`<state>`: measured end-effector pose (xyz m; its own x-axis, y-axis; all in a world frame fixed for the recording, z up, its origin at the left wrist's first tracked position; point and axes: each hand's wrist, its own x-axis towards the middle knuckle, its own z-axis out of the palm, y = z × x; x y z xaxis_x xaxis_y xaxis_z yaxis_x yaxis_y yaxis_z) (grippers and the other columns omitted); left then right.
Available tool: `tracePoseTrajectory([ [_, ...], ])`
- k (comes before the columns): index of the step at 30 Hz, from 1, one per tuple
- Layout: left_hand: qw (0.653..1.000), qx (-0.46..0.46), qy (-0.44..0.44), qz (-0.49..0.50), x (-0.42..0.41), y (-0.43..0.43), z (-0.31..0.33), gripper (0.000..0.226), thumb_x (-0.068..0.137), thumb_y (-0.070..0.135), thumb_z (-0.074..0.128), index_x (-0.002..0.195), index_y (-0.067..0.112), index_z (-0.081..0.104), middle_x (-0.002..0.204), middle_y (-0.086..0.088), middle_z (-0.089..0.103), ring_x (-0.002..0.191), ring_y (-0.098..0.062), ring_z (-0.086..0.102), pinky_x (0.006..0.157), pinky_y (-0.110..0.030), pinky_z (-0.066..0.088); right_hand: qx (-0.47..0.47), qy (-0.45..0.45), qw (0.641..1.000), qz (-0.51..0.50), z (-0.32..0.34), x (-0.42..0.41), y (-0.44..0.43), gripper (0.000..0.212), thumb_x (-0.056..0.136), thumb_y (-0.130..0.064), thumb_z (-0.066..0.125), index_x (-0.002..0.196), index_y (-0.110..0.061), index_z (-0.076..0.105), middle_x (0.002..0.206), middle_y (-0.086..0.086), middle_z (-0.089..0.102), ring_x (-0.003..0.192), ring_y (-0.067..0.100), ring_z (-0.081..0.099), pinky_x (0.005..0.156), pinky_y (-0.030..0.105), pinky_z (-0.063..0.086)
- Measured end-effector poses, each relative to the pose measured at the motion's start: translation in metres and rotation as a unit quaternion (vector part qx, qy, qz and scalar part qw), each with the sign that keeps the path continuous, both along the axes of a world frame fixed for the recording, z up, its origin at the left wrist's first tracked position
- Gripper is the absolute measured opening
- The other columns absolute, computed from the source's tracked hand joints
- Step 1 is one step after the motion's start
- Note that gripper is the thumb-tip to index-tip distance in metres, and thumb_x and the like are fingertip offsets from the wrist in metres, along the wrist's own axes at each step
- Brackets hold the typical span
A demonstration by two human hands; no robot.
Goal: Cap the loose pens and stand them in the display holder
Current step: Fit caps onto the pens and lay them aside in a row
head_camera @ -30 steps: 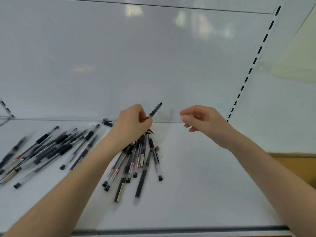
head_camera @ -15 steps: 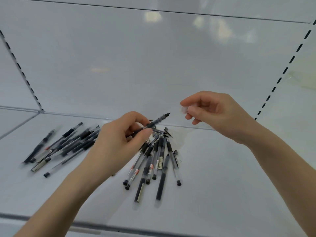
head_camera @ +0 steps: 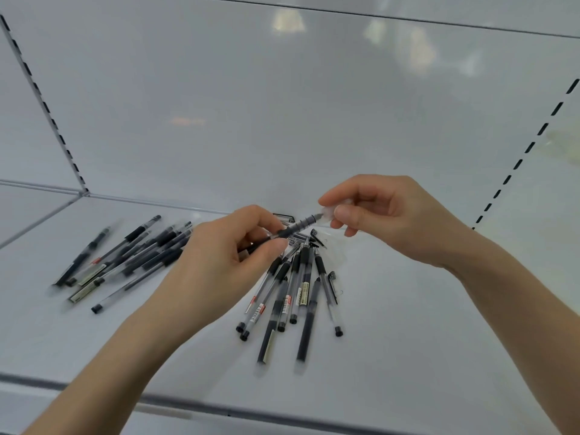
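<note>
Pinching a black-gripped pen point(head_camera: 298, 227) between thumb and forefinger, your left hand point(head_camera: 226, 262) holds it above the shelf point(head_camera: 408, 340), and the other fingers curl in under the barrel. The pen slants up and to the right, tip end leading. Your right hand point(head_camera: 392, 221) meets it there: thumb and forefinger nip a small clear cap point(head_camera: 328, 214), and the remaining fingers are loosely bent beneath. The cap's mouth is right at the pen's tip. The cap is see-through and blurred, so it looks barely started on the point, though how far it is on I cannot tell.

Right below your hands, a fan of pens point(head_camera: 295, 293) lies on the shelf, their upper ends bunched together under the held pen and their far ends spreading out toward you. Several show white labels with red marks on clear barrels. A short black cap with a clip point(head_camera: 332, 282) lies just beside the fan's right edge.

Off to your left, well apart from that fan, a second bunch of pens point(head_camera: 135, 255) lies on the same shelf, all slanting the same way, some overlapping.

Behind it all rises the pale back panel point(head_camera: 282, 105), with a slotted upright point(head_camera: 47, 108) on the left and another point(head_camera: 530, 146) on the right. The shelf's front edge point(head_camera: 188, 400) runs across below your forearms.
</note>
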<state>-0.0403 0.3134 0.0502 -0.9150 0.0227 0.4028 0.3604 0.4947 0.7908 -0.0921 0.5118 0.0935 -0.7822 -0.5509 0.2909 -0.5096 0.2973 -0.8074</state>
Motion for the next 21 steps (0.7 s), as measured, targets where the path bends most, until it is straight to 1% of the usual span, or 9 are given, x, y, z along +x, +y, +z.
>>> tracePoseTrajectory([
  [3, 1.0, -0.013, 0.02, 0.005, 0.002, 0.0, 0.001, 0.012, 0.08, 0.027, 0.066, 0.076, 0.037, 0.06, 0.082, 0.017, 0.063, 0.063, -0.015, 0.055, 0.055, -0.012, 0.041, 0.01, 0.018, 1.0, -0.001, 0.001, 0.003, -0.002, 0.026, 0.086, 0.0, 0.055, 0.086, -0.025, 0.063, 0.074, -0.003, 0.065, 0.067, 0.0, 0.062, 0.064, 0.011, 0.049],
  [5, 0.999, -0.026, 0.026, 0.011, 0.002, 0.0, 0.001, 0.004, 0.074, 0.035, 0.06, 0.077, 0.036, 0.06, 0.082, 0.02, 0.064, 0.064, -0.019, 0.056, 0.057, -0.019, 0.044, 0.012, 0.028, 1.0, -0.002, 0.0, 0.003, -0.005, 0.027, 0.086, 0.001, 0.054, 0.085, -0.025, 0.062, 0.073, -0.003, 0.064, 0.064, -0.001, 0.061, 0.063, 0.01, 0.048],
  [8, 0.999, -0.02, 0.035, 0.008, 0.001, 0.001, 0.0, 0.005, 0.074, 0.033, 0.059, 0.074, 0.038, 0.057, 0.08, 0.021, 0.064, 0.062, -0.02, 0.053, 0.054, -0.02, 0.042, 0.01, 0.028, 1.0, 0.002, -0.004, 0.004, -0.009, 0.028, 0.087, 0.004, 0.052, 0.085, -0.023, 0.061, 0.071, -0.003, 0.062, 0.06, -0.004, 0.059, 0.062, 0.009, 0.047],
  [11, 0.999, 0.002, 0.033, 0.005, 0.0, 0.001, -0.007, 0.017, 0.079, 0.024, 0.065, 0.072, 0.037, 0.056, 0.079, 0.015, 0.063, 0.059, -0.02, 0.051, 0.051, -0.017, 0.038, 0.011, 0.033, 0.999, -0.004, -0.009, 0.003, -0.014, 0.029, 0.088, 0.005, 0.051, 0.084, -0.023, 0.06, 0.069, -0.003, 0.061, 0.059, -0.004, 0.058, 0.062, 0.009, 0.047],
  [13, 1.0, 0.007, 0.023, 0.012, -0.004, -0.001, -0.012, 0.018, 0.078, 0.025, 0.066, 0.071, 0.038, 0.057, 0.076, 0.007, 0.065, 0.06, -0.02, 0.053, 0.055, -0.022, 0.042, 0.004, 0.011, 1.0, -0.014, -0.015, -0.001, -0.018, 0.026, 0.089, 0.004, 0.05, 0.087, -0.02, 0.06, 0.073, -0.002, 0.062, 0.062, -0.003, 0.06, 0.063, 0.011, 0.049],
  [16, 0.998, -0.057, -0.004, 0.035, -0.015, -0.005, -0.021, 0.025, 0.082, 0.018, 0.063, 0.072, 0.039, 0.054, 0.069, 0.004, 0.063, 0.064, -0.015, 0.054, 0.06, -0.015, 0.04, 0.004, -0.043, 0.998, -0.047, -0.031, -0.01, -0.023, 0.021, 0.092, -0.004, 0.048, 0.108, -0.015, 0.056, 0.087, 0.0, 0.064, 0.076, 0.002, 0.065, 0.071, 0.016, 0.054],
  [18, 0.99, -0.126, -0.018, 0.061, -0.02, -0.011, -0.028, 0.013, 0.085, 0.015, 0.058, 0.08, 0.028, 0.06, 0.072, 0.009, 0.058, 0.068, -0.009, 0.052, 0.062, -0.011, 0.037, 0.028, -0.059, 0.995, -0.08, -0.045, -0.018, -0.021, 0.031, 0.093, -0.01, 0.047, 0.124, -0.015, 0.047, 0.094, 0.001, 0.065, 0.089, 0.01, 0.065, 0.081, 0.024, 0.054],
  [19, 0.983, -0.161, -0.02, 0.084, -0.022, -0.017, -0.033, 0.011, 0.087, 0.013, 0.054, 0.089, 0.02, 0.062, 0.075, 0.005, 0.057, 0.072, -0.012, 0.052, 0.063, -0.014, 0.037, 0.044, -0.057, 0.992, -0.101, -0.051, -0.022, -0.019, 0.033, 0.093, -0.012, 0.048, 0.126, -0.014, 0.046, 0.095, 0.002, 0.065, 0.094, 0.015, 0.065, 0.086, 0.029, 0.053],
  [21, 0.967, -0.216, -0.048, 0.124, -0.024, -0.028, -0.043, 0.021, 0.089, 0.014, 0.051, 0.107, 0.01, 0.06, 0.092, -0.006, 0.058, 0.086, -0.023, 0.055, 0.075, -0.027, 0.04, 0.077, -0.038, 0.987, -0.139, -0.06, -0.028, -0.009, 0.029, 0.092, -0.013, 0.049, 0.121, -0.013, 0.05, 0.094, 0.001, 0.064, 0.098, 0.021, 0.064, 0.091, 0.036, 0.05],
])
